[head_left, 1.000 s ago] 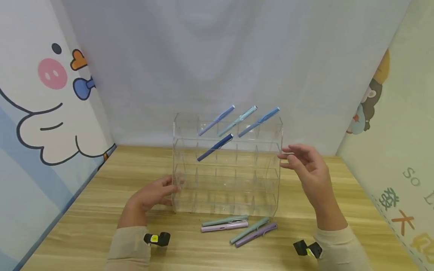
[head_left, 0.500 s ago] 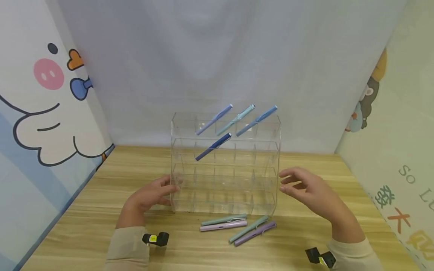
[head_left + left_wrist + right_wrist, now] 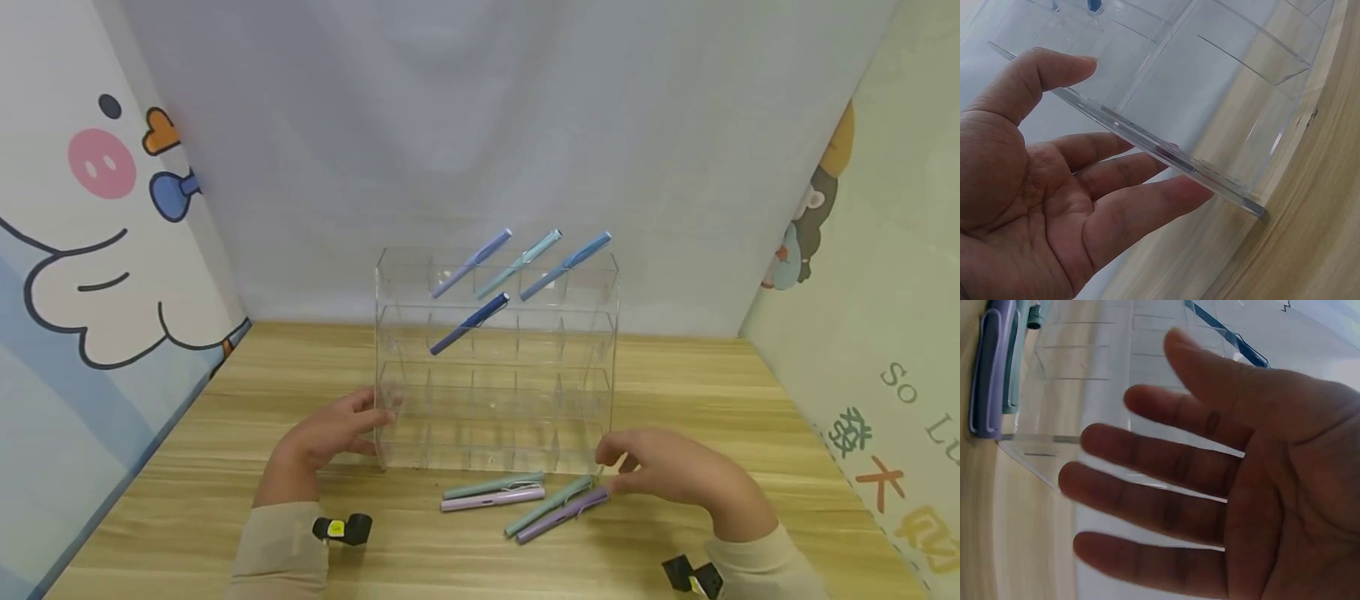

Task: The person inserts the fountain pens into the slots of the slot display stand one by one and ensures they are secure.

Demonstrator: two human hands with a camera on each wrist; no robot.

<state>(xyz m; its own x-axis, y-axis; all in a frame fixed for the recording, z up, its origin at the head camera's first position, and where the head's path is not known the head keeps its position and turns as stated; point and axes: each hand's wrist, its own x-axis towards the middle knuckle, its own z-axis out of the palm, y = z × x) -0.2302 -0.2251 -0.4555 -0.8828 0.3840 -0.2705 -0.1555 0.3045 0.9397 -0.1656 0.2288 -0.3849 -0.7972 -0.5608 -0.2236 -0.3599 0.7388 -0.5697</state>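
Observation:
A clear acrylic pen rack point(image 3: 491, 406) with stepped tiers stands on the table. My left hand point(image 3: 330, 433) holds its left side panel, thumb on one face and fingers on the other, as the left wrist view shows. My right hand point(image 3: 667, 467) hovers by the rack's lower right corner, thumb close to the cap end of a purple pen point(image 3: 562, 517). In the right wrist view its fingers are extended with nothing between them. Beside the purple pen lies a green pen point(image 3: 551, 506). Another green pen point(image 3: 480, 487) and a pale pink pen point(image 3: 491, 500) lie to the left.
The rack's top tier bears a periwinkle pen point(image 3: 472, 264), a mint pen point(image 3: 519, 264) and a blue pen point(image 3: 566, 267), all slanted. A navy pen point(image 3: 470, 323) leans one tier lower. Behind the wooden table point(image 3: 307, 358) hangs a grey-white curtain point(image 3: 450, 125).
My right hand has come down from beside the rack's upper right side to the pens at its front right corner. The left hand keeps its hold; the pens lie as before.

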